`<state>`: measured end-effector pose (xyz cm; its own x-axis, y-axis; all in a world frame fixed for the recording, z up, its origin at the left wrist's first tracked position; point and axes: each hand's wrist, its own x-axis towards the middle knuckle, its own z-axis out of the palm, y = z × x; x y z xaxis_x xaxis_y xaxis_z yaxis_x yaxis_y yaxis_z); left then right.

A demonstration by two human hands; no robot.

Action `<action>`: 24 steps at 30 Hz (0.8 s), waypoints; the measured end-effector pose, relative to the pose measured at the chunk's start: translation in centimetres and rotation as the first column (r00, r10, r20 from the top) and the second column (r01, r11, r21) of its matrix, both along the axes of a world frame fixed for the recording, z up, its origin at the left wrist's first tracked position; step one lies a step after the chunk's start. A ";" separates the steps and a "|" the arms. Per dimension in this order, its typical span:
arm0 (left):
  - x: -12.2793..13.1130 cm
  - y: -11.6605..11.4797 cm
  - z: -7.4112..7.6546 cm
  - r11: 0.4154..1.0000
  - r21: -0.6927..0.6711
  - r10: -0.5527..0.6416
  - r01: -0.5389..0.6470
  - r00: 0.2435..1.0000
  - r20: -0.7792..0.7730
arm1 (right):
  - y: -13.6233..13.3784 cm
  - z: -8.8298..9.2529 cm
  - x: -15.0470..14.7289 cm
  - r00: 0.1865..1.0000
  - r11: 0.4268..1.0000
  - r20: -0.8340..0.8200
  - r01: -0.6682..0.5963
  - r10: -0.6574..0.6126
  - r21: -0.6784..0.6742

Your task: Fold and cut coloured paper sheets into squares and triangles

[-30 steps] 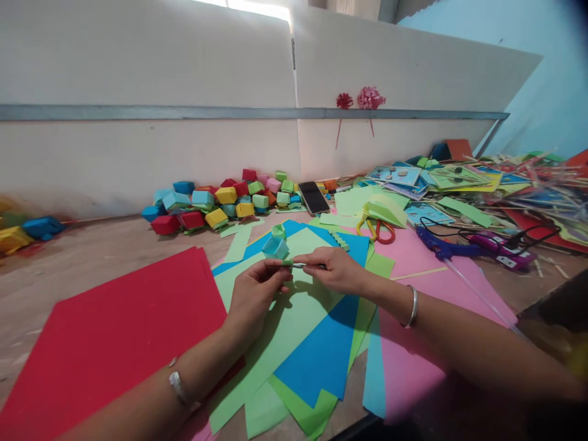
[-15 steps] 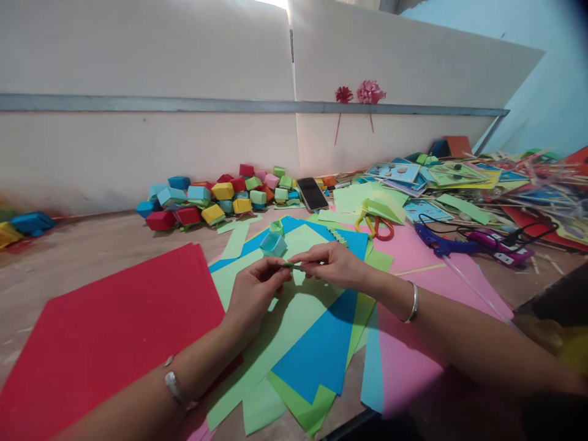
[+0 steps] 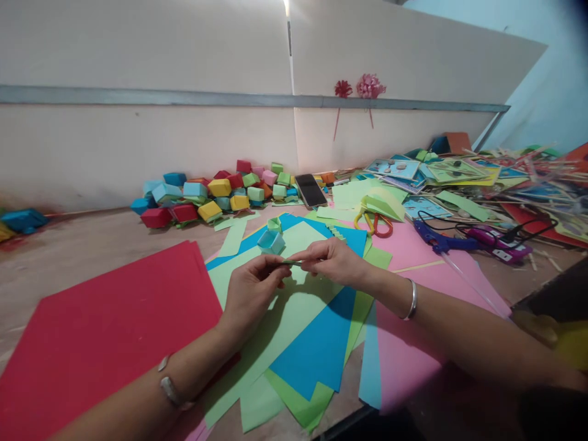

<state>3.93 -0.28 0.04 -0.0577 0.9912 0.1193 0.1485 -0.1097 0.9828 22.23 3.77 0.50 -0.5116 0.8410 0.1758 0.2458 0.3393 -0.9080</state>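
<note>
Between my two hands is a small strip of green paper, seen nearly edge-on. My left hand pinches its left end between thumb and fingers. On the other end, my right hand has its fingers closed, with the index finger laid along the strip. Both hands hover over a light green sheet. Just beyond them a light blue folded paper box rests on the sheets, with a small green paper piece behind it. A notched green strip lies past my right hand.
Red sheets lie at left, pink sheets at right. Behind are many coloured paper boxes, a phone and scissors. A blue glue gun with a black cord and piled cards occupy the right.
The view has shifted slightly. Both hands stay at the strip; my right index finger now reaches a little further along it, and the strip looks flatter.
</note>
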 end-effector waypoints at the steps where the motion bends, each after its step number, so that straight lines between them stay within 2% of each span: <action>1: 0.0 0.0 0.0 1.000 -0.006 -0.005 0.005 1.000 0.006 | 0.0 0.0 0.0 1.000 1.000 0.000 0.006 -0.006 0.014; 4: -0.1 0.0 0.0 0.998 -0.055 -0.009 0.010 1.000 0.018 | -0.1 -0.1 -0.1 1.000 0.998 -0.025 0.018 -0.017 0.055; 9: 0.0 0.2 -0.1 0.996 -0.089 0.008 -0.009 1.000 -0.013 | -0.2 -0.2 -0.4 0.997 0.998 -0.083 -0.002 -0.004 -0.070; 14: -0.1 0.2 -0.1 0.997 -0.082 -0.002 -0.001 1.000 -0.031 | -0.5 -0.3 -0.7 0.994 0.994 -0.054 0.093 -0.096 -0.063; 16: -0.1 0.1 0.0 0.996 -0.090 0.008 -0.011 0.999 -0.038 | -0.7 -0.3 -0.8 0.993 0.993 -0.023 0.119 -0.119 -0.010; 19: -0.1 0.0 0.0 0.990 -0.137 0.009 -0.008 1.000 0.006 | -1.1 -0.3 -0.9 0.991 0.982 0.030 0.125 -0.130 0.141; 24: 0.0 -0.2 0.2 0.968 -0.249 0.042 0.013 0.976 0.213 | -1.4 -0.8 -0.9 0.964 0.885 0.158 0.121 -0.212 0.449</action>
